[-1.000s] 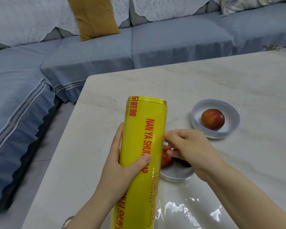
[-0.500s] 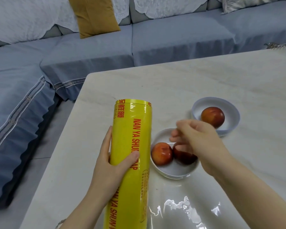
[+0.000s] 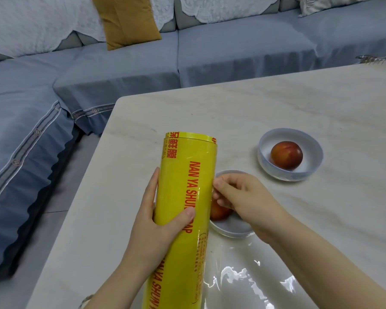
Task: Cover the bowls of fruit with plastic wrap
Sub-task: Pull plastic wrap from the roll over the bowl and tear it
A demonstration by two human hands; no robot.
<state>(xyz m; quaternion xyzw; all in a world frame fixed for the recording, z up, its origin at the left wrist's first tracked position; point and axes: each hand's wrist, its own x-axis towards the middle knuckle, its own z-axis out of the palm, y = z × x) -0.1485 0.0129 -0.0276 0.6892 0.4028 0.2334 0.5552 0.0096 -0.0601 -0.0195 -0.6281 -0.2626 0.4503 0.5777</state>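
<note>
**Wrap roll held lengthwise beside the near bowl**

The yellow plastic wrap roll [image 3: 185, 197] was at lower centre, its long axis running bottom to top of the frame with the far end pointing away. The left hand [image 3: 156, 221] clasped its middle, thumb across the front. The right hand [image 3: 243, 197], fingers curled, touched the roll's right edge over the near bowl [image 3: 230, 229]; whether it pinched film was unclear.

Your plastic wrap roll [image 3: 185, 186] is bright yellow with red lettering. The near bowl [image 3: 232, 227] and the far bowl [image 3: 310, 141] are pale bluish white; the fruit [image 3: 286, 155] inside is red-orange. The table [image 3: 276, 103] is cream, faintly veined. The sofa [image 3: 232, 45] is grey-blue, its cushion [image 3: 127, 18] mustard.
</note>
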